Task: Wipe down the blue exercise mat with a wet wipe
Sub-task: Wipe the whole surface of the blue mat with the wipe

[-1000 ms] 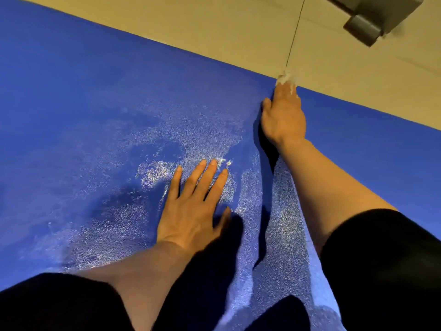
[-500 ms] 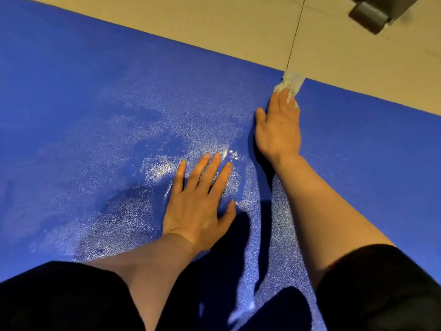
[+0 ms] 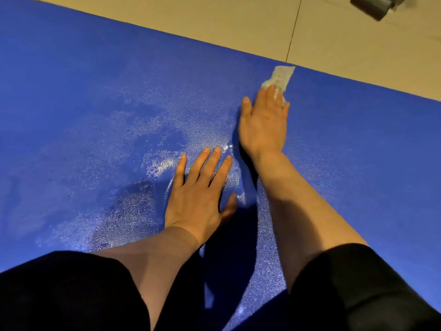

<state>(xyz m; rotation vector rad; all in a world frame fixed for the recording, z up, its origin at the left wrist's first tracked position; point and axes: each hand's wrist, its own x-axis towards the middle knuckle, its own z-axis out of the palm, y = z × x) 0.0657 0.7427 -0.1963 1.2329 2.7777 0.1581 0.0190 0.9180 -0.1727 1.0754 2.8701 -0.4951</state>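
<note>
Head view: the blue exercise mat [image 3: 83,96] fills most of the frame, its far edge running from ten o'clock down toward three o'clock against the beige tiled floor [image 3: 214,22]; a glistening wet patch [image 3: 152,149] spreads across the mat's centre and toward seven o'clock. The right hand [image 3: 263,123] lies palm-down just above centre toward one o'clock, fingers straight and together, pressing the white wet wipe [image 3: 279,77] flat to the mat; the wipe pokes out beyond the fingertips and nearly reaches the mat's far edge. The left hand [image 3: 200,189] rests at centre, flat on the mat, fingers spread, holding nothing. Black sleeves [image 3: 71,292] cover both arms at six o'clock; a dark grey object [image 3: 372,5] sits on the floor at one o'clock.
</note>
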